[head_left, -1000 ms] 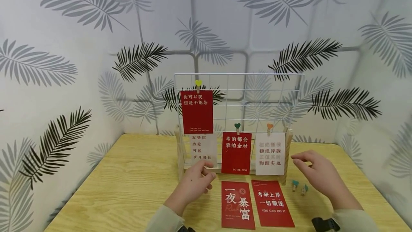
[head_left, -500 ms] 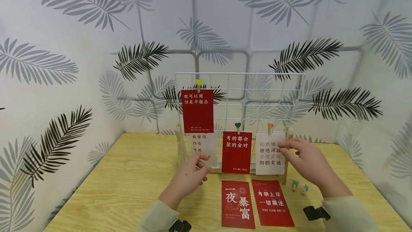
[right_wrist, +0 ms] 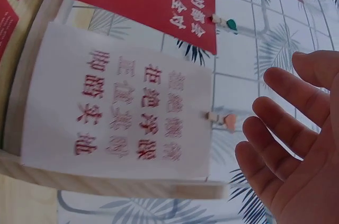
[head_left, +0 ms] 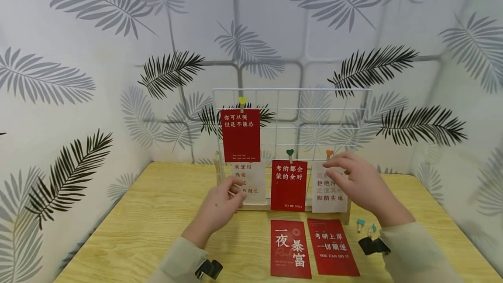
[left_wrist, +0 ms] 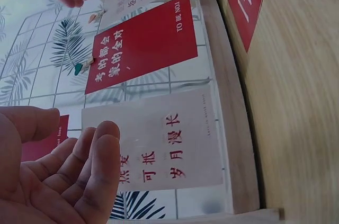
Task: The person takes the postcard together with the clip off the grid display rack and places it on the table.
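My left hand hovers in front of the lower left white card with loosely bent fingers and holds nothing. My right hand is raised before the right white card; its fingers are extended beside the orange heart clip, with a gap between. A white wire grid bears the cards. A red card hangs upper left from a yellow heart clip. Another red card hangs in the middle from a green heart clip.
Two red cards lie on the wooden table, one left and one right. To their right are two loose teal heart clips, one beside the other. Leaf-patterned wallpaper stands behind the grid.
My right hand has moved left and up, from beside the grid to in front of the right white card. My left hand has drifted slightly left and up. The cards have not moved.
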The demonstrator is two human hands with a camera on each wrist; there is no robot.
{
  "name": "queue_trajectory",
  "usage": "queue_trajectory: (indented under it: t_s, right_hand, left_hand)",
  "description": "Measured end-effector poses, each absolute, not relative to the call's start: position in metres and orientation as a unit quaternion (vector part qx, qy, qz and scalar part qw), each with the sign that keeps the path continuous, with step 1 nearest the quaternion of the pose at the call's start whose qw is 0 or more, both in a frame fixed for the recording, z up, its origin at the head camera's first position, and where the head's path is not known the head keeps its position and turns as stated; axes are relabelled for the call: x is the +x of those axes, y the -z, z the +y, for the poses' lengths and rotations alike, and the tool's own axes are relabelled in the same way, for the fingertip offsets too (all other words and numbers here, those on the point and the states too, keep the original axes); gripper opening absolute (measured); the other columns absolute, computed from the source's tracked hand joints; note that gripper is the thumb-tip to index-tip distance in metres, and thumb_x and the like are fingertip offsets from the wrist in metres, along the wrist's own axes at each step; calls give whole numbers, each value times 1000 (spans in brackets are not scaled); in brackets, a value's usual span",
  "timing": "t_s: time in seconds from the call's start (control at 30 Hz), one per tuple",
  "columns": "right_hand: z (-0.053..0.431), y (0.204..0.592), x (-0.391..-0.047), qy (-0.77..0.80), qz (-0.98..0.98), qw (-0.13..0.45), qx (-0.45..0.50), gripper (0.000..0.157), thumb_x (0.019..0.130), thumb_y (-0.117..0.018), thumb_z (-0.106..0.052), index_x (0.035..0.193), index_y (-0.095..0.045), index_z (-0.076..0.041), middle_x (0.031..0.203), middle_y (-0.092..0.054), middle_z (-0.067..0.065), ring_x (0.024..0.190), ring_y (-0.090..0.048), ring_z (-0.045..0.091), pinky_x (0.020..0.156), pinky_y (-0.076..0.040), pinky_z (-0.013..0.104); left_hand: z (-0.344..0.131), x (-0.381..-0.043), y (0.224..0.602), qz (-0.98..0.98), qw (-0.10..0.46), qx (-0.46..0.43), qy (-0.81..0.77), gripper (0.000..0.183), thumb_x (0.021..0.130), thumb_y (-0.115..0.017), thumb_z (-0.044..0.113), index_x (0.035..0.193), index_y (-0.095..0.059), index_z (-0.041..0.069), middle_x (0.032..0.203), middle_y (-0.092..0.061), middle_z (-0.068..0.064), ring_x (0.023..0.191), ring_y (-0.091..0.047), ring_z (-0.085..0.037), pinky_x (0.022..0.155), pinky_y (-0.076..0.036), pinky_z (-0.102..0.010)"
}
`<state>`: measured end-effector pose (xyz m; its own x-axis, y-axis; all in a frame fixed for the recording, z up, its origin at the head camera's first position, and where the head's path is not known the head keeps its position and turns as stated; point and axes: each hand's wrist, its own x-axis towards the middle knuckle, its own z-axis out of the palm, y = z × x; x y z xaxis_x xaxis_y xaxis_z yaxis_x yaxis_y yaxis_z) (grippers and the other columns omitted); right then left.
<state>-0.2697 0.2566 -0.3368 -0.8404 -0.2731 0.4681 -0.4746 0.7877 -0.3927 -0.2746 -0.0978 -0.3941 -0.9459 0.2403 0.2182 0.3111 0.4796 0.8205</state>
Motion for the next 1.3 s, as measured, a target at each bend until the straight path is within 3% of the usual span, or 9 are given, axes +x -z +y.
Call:
queue_trajectory:
  t_s: [0.23,0.5,0.9,1.3]
  right_hand:
    - [237,313,-276,-233,-923,206,226,26,102,-62,-30,121,-72,-16,128,-60,6,117,-56,31,93,-49,58]
    - [212,291,-282,-205,-905,264,262,24,99,-67,-24,118,-74,-13,127,-61,9,123,-49,33,102,-41,59]
    - [179,264,-289,-145,-889,301,314,22,97,-69,-24,115,-76,-13,127,-61,8,126,-47,30,106,-41,52]
    - [147,234,-304,-101,-854,370,352,23,95,-70,-25,114,-77,-13,138,-57,12,144,-35,32,120,-22,48]
  left_hand:
    - [-104,-279,381,-869,72,-154,464,30,100,-63,20,127,-61,9,102,-64,0,82,-62,-16,67,-54,-34]
    - [-109,-283,366,-874,97,-144,453,31,99,-65,21,127,-61,9,104,-66,0,92,-63,-18,77,-54,-37]
    - [-122,-290,346,-875,120,-157,442,35,101,-62,26,132,-56,11,113,-64,-2,104,-62,-24,90,-52,-45]
    - [-132,-304,323,-860,147,-161,462,42,100,-61,21,138,-51,5,127,-61,-11,117,-58,-27,101,-48,-47]
